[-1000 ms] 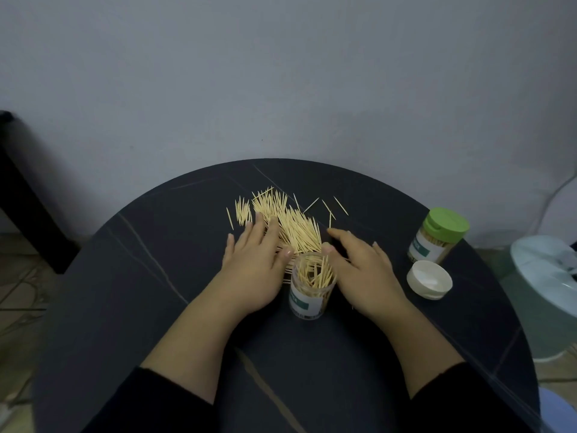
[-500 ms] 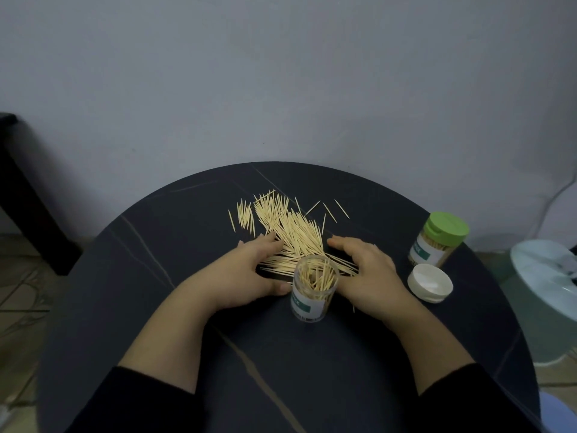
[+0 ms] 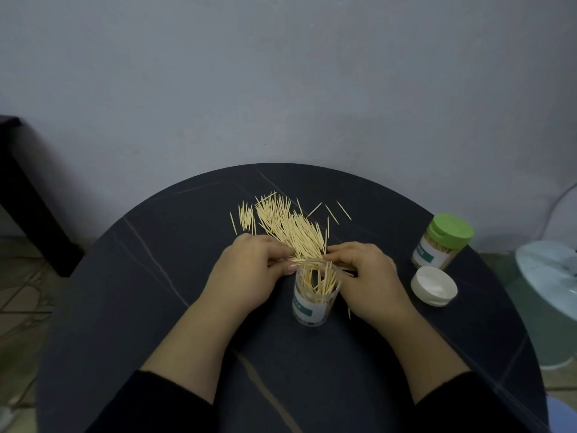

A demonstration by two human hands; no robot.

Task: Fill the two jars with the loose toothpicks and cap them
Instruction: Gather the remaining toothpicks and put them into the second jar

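Pale wood against black stone in the head view: the loose toothpicks [image 3: 290, 229] lie fanned across the far middle of the round dark table [image 3: 156, 307], with a few strays off to the right. And there's the change! A second ago the left hand [image 3: 246, 273] lay flat on the pile with its fingers spread; now both hands have drawn in tight behind the open jar [image 3: 315, 295]. The left hand's fingers are curled, thumb tip right at the rim, pinching sticks from the pile's near edge. The right hand [image 3: 368, 276] is curled in from the other side, closing on the same bunch.

That looks like another load being gathered for the open jar, which stands upright between the hands, part filled, its sticks leaning every way. The capped jar [image 3: 440, 242], under its green lid [image 3: 449, 229], sits well off to the right and looks finished. The white cap [image 3: 434, 285] waits just in front of it, upside down.

Hard to read: the knuckles hide how many sticks are caught, and the fingertips themselves are tucked out of sight.
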